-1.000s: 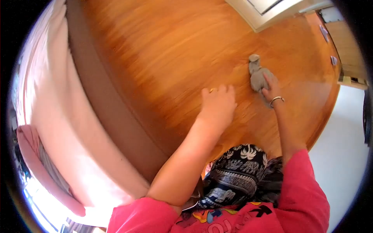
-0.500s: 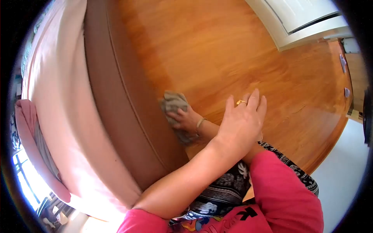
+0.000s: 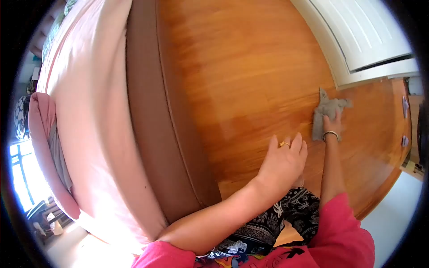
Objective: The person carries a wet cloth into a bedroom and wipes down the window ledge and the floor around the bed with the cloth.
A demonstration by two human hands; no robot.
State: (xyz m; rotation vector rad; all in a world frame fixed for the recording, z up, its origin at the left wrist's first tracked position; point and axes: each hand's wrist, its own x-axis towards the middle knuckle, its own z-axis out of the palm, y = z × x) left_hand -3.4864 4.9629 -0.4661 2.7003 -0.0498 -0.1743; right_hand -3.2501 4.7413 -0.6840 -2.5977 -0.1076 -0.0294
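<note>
A grey-green cleaning cloth [image 3: 322,117] lies spread and crumpled on the wooden floor [image 3: 254,85], towards the white door frame. My right hand [image 3: 333,126] presses down on it, with fingers over the fabric and a bracelet at the wrist; the hand is slightly blurred. My left hand [image 3: 286,155] is nearer to me, above my knee, its fingers loosely apart and nothing in them. A gold ring sits on one of its fingers.
A bed with a brown base [image 3: 165,134] and a pink sheet [image 3: 107,147] runs along the left. The white door frame [image 3: 344,76] stands at upper right. Small lilac objects [image 3: 405,107] lie at the far right, and my patterned trousers [image 3: 250,230] show below.
My right hand has swept the cloth across the floor from beside the bed base over to the right. My left hand has shifted slightly lower in view, and the view has turned somewhat.
</note>
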